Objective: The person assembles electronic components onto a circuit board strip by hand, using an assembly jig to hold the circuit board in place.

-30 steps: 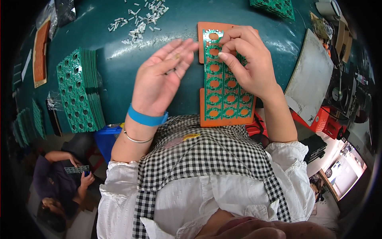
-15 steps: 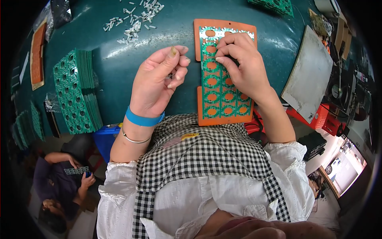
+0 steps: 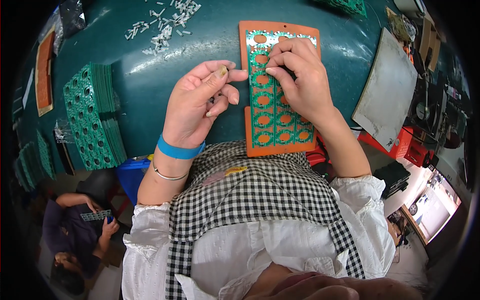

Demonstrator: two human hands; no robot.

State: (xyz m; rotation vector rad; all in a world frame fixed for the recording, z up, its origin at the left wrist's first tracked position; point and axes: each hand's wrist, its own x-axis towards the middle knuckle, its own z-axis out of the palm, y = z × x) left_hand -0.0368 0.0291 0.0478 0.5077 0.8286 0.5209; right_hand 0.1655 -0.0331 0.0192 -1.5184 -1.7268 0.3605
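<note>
A green circuit board panel [image 3: 263, 110] with rows of round holes lies in an orange tray [image 3: 280, 149] in front of me. My right hand [image 3: 306, 82] rests over its upper part, thumb and index finger pinched together at the left column; whatever is between them is too small to make out. Small white parts line the board's far row. To the left of the tray, my left hand [image 3: 192, 102] is raised palm up with fingers curled around a few small parts, barely visible in the palm. Its thumb meets the index finger.
Loose small white parts [image 3: 162, 39] lie scattered at the far edge. Stacked green boards [image 3: 82, 117] stand on the left, beside another orange tray [image 3: 45, 75]. A grey plate [image 3: 387, 87] lies on the right. Another person [image 3: 75, 230] sits lower left, holding a board.
My left hand's index finger has stretched out toward the tray. My right hand stays pinched at the board, shifted slightly left in view along with the whole scene.
</note>
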